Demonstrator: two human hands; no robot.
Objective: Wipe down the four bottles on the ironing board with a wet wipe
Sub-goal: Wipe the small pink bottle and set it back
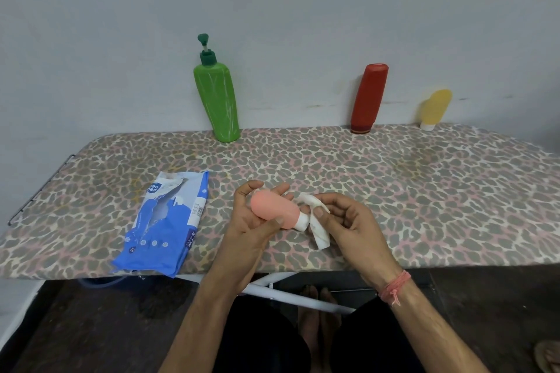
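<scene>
My left hand (253, 221) holds the pink bottle (274, 209) above the near half of the ironing board (394, 191), fingers and thumb curled round its body so it lies nearly on its side, its white cap (303, 222) pointing toward my right hand (348, 221). That hand pinches the wet wipe (315, 221) between thumb and fingers; the crumpled white cloth is wrapped against the cap end of the bottle and a loose tail hangs down just beside it.

The other three bottles stand along the far edge of the board, against the wall (272, 9). The green pump bottle (216, 100) stands beyond my left hand and leans a little. The red bottle (368, 98) stands on its cap further toward the board's right end, tilted, and the small yellow bottle (435, 109) stands cap-down just beyond it, nearest that end.

The blue wipes packet (165, 227) lies flat on the board near its front edge, to the left of my left hand, its top torn open. A pink thread band (394, 286) circles my right wrist. Under the board I see its white metal leg (303, 297) and my bare feet (318, 306) on the dark floor.
</scene>
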